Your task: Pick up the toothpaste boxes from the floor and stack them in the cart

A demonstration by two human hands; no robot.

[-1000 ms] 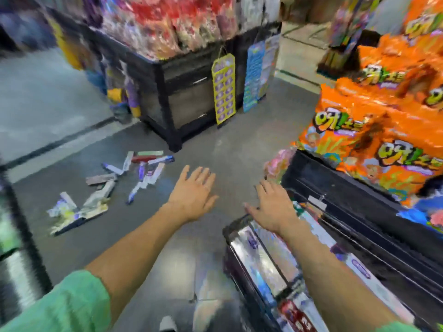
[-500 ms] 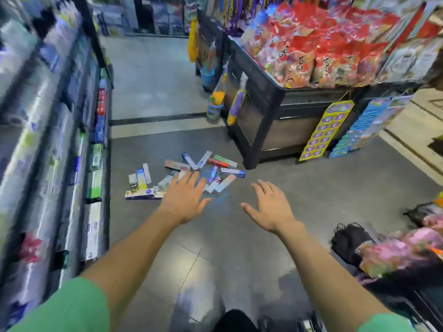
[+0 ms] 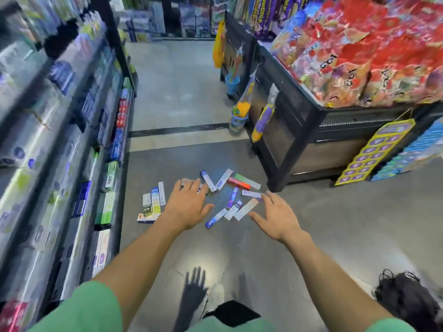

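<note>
short green sleeves point(image 3: 79, 307), bare forearms

Floor point(image 3: 335, 236): I see smooth grey tile with a glossy sheen.
Toothpaste boxes point(image 3: 245, 209): printed card, I judge; slightly shiny.
Snack bags point(image 3: 374, 58): glossy, crinkled plastic film.
Display bin point(image 3: 311, 130): I read it as matt black metal.
Sleeve point(image 3: 86, 310): matt green cloth.

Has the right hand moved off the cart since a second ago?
Yes. The right hand was over the cart's rim; now the cart is out of view and the hand reaches, open, beside the toothpaste boxes on the floor.
</note>
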